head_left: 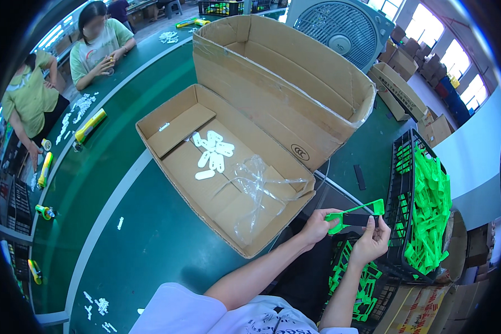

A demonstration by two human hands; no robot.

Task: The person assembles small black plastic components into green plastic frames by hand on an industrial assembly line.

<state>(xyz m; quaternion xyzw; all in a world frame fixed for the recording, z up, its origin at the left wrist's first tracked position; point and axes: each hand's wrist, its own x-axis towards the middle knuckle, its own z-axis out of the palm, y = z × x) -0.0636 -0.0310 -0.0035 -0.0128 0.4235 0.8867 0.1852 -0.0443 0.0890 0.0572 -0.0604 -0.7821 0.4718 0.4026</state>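
Observation:
My left hand [317, 227] pinches the left end of a bright green plastic frame [379, 207]. My right hand [371, 242] has its fingers and thumb on the right end, where a flat black strip [354, 220] lies along the frame. Both hands are over the table's near right side, by the corner of a shallow cardboard box [228, 236]. Inside that box are several white oval pieces [205, 175] and a crumpled clear plastic bag [256, 183]. Whether the strip is seated in the frame cannot be made out.
At right stands a black crate [398, 209] heaped with green frames [428, 206]; more green frames [367, 286] lie below my right forearm. A tall cardboard box [278, 92] and a fan [339, 30] are behind. Two people work leftward along a green conveyor [114, 133] with yellow flashlights [90, 126].

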